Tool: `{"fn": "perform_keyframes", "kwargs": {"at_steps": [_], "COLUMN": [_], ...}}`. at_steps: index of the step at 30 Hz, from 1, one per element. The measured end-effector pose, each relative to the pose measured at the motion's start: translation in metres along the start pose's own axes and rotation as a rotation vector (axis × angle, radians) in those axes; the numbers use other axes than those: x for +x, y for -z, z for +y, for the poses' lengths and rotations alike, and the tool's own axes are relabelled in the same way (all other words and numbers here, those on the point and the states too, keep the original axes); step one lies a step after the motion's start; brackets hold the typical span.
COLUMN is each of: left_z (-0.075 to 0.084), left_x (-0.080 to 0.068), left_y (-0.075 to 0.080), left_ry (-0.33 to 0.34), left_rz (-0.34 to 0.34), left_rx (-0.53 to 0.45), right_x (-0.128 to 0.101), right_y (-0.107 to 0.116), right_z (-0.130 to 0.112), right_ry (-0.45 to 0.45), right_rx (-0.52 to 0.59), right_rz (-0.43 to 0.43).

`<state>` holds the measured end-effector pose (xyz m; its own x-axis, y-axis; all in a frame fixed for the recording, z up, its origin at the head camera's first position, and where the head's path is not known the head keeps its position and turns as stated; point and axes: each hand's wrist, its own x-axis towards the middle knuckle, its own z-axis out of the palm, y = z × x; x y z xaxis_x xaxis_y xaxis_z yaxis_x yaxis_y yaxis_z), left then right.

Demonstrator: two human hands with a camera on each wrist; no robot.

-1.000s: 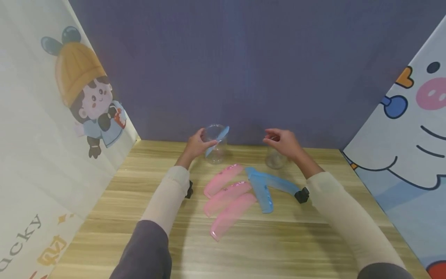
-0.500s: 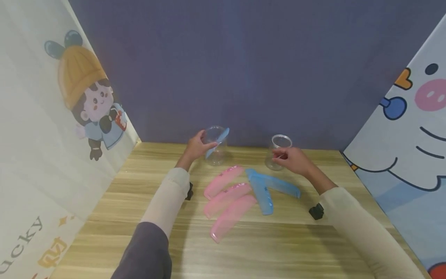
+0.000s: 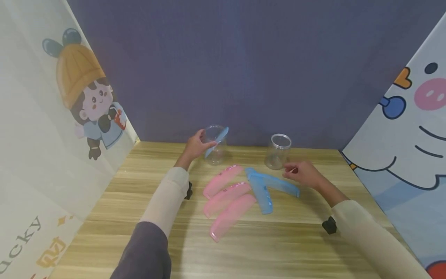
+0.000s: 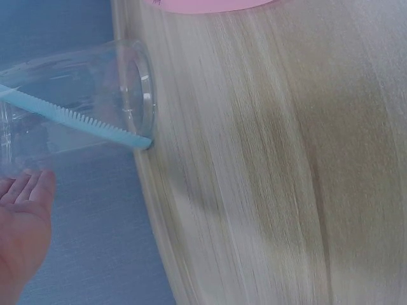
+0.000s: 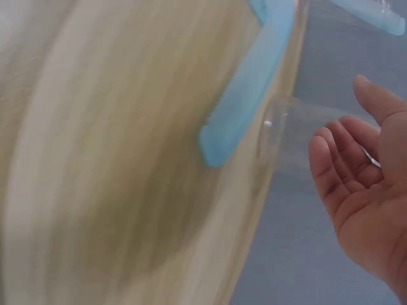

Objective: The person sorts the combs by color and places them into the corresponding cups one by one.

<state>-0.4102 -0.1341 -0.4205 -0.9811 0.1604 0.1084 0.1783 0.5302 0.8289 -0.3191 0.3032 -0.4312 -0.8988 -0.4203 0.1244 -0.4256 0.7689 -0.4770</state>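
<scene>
My left hand (image 3: 198,146) holds a clear plastic jar (image 3: 216,158) near its rim, at the back of the table left of centre. Inside it a light blue comb (image 3: 221,135) leans diagonally, its top end above the rim; the comb's teeth (image 4: 82,119) show through the wall in the left wrist view. My right hand (image 3: 304,174) is empty, fingers loosely curled, just in front and right of a second clear jar (image 3: 275,159), which stands upright. Two blue combs (image 3: 260,192) overlap at one end beside that hand. Three pink combs (image 3: 226,198) lie to their left.
The wood-grain table (image 3: 251,248) meets a dark blue-grey wall (image 3: 237,69) right behind both jars. Printed cartoon panels stand on the left and right sides. A black wrist camera (image 3: 329,225) hangs under the right forearm.
My right hand has come away from the right jar's rim, moving down and to the right, so the jar now shows fully. The left hand stays on its jar.
</scene>
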Motion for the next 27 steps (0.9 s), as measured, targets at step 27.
{"fn": "perform_keyframes", "kwargs": {"at_steps": [27], "left_z": [-0.007], "left_x": [0.006], "left_y": [-0.001], "left_ry": [-0.018], "left_rz": [-0.009], "left_rx": [-0.015], "right_x": [-0.022], "right_y": [-0.034], "right_z": [0.030], "right_ry": [-0.088], "right_rx": [-0.123], "right_rz": [-0.096]}}
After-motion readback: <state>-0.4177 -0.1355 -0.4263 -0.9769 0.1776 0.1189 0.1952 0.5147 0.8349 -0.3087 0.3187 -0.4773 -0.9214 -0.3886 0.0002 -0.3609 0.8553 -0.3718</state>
